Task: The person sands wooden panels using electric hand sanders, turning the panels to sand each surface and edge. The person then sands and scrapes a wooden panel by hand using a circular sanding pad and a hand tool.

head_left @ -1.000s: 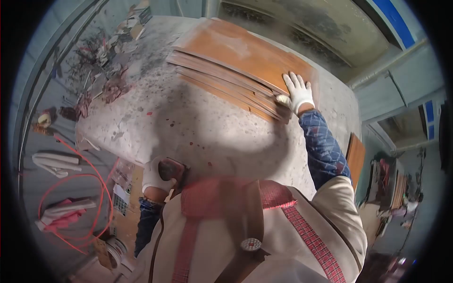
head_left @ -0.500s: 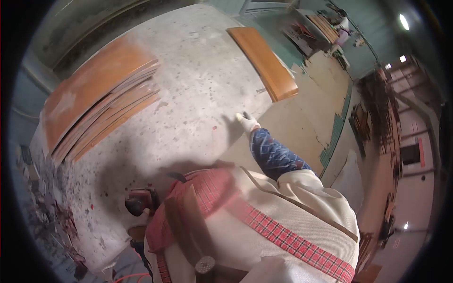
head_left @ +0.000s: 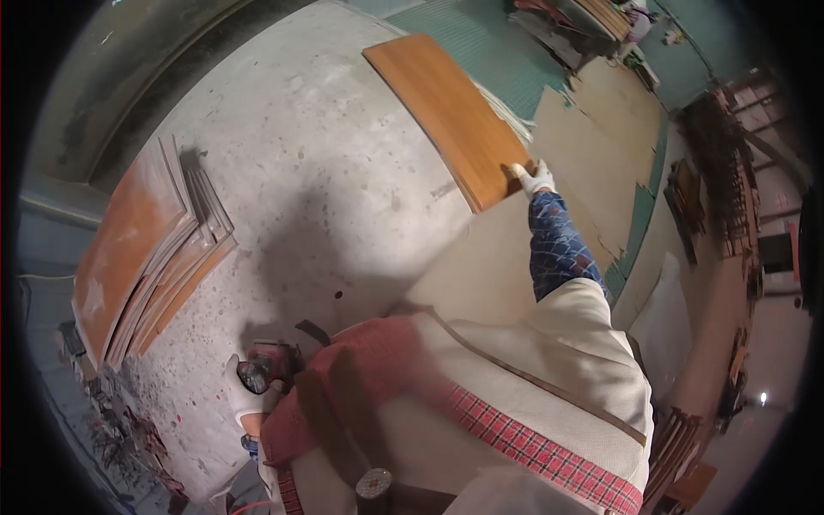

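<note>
My right hand (head_left: 536,178), in a white glove, is on the near right end of an orange-brown wooden board (head_left: 446,112). Its fingers grip that end, the tips on the top face. The board lies at the right side of a spotted pale table (head_left: 343,172), and edges of more than one layer show along its left side. Close against my body on the left, my gloved left hand (head_left: 242,390) is closed around a red-and-black handheld power tool (head_left: 270,362). The tool's underside is hidden.
A slanting stack of several orange-brown boards (head_left: 137,240), whitish with dust, stands at the table's left. Beyond the right edge lies brown sheeting (head_left: 566,146) on a green floor (head_left: 463,51). Wooden pieces (head_left: 605,17) sit at the far right near a person. A red plaid apron (head_left: 369,352) covers my front.
My right hand has gone from above the table's right part, farther right, onto the board's end. My left glove now shows around the power tool. The whole view has turned.
</note>
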